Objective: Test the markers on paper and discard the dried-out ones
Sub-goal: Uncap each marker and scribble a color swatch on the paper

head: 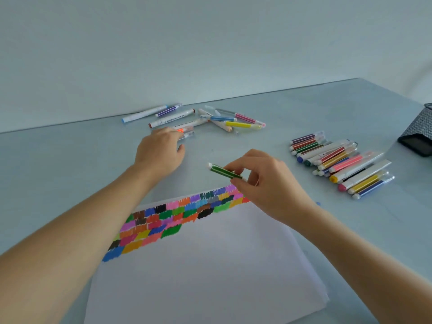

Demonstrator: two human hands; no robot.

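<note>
Item: markers under test, count not taken. My right hand pinches a green marker between thumb and fingertips, held above the table just over the far edge of the paper; whether the cap is on I cannot tell, since my fingers hide the near end. My left hand reaches to the loose scatter of markers near the table's far edge, its fingers resting on an orange marker there; the fingertips are hidden, so whether it grips or only touches I cannot tell. Paper: a band of colour swatches several rows deep along the far edge, the rest blank; many markers appear already tested. Second lot: a tidy row of markers toward the right edge of the table, laid side by side. Which lot is tested, waiting or rejected, the view does not say. Dark woven pouch at the right edge, purpose unclear. Judgement: well under way, a good share done, the green one in hand and an unknown remainder left to try and sort
</note>
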